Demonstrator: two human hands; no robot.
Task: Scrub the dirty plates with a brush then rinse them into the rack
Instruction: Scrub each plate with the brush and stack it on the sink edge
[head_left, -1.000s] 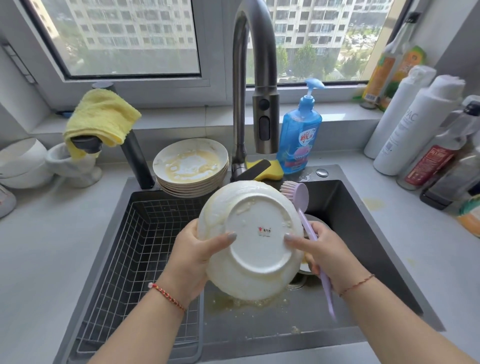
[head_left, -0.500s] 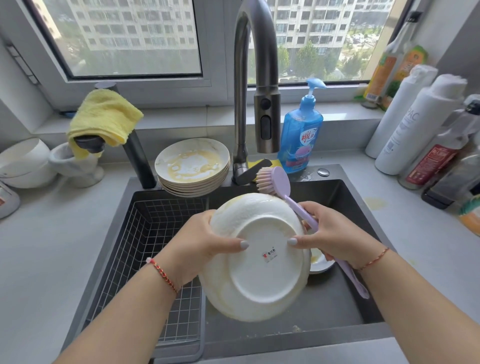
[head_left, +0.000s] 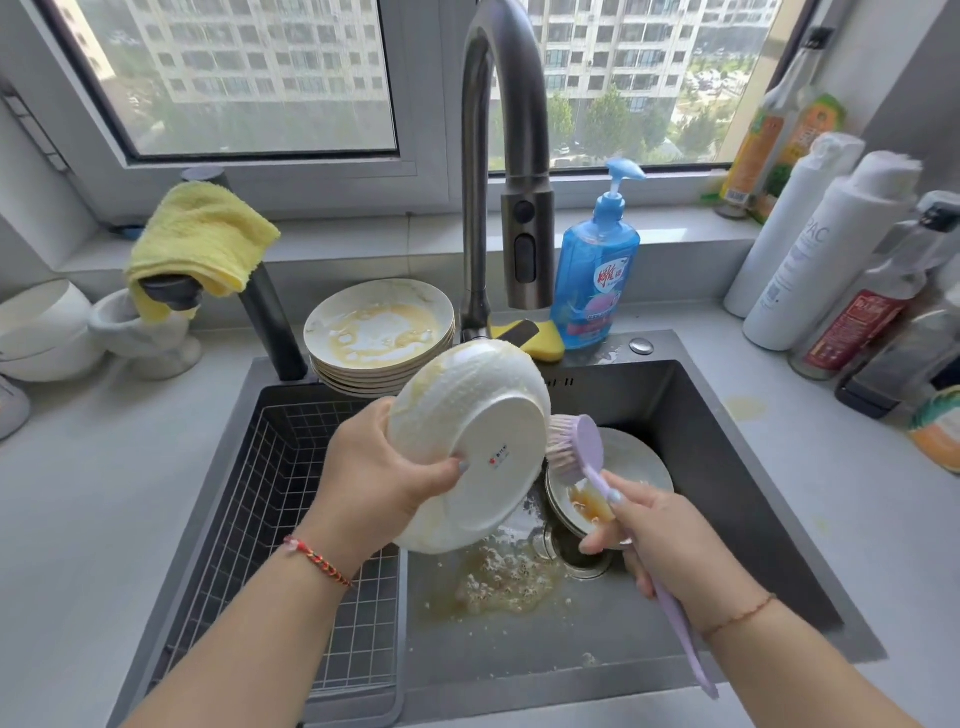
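My left hand (head_left: 384, 478) grips a white plate (head_left: 467, 415) by its rim, bottom side toward me, tilted over the sink. Soapy yellowish smears cover its outer wall. My right hand (head_left: 670, 545) holds a lilac long-handled brush (head_left: 579, 447), whose bristles touch the plate's right edge. A stack of dirty plates (head_left: 379, 332) with yellow residue stands at the sink's back rim. More dirty dishes (head_left: 623, 457) lie in the sink basin under the brush. The wire rack (head_left: 280, 499) fills the sink's left half.
The tall faucet (head_left: 519, 218) hangs above the plate. Blue soap bottle (head_left: 595, 270) and yellow sponge (head_left: 540, 338) sit behind the sink. Bottles (head_left: 831, 244) crowd the right counter. A yellow cloth (head_left: 202, 239) and white bowls (head_left: 41, 327) are at left. Food scraps (head_left: 498, 577) lie near the drain.
My right hand let go of the plate's rim and brought the brush head down against the plate's right edge. My left hand now holds the plate alone, tilted further left and up.
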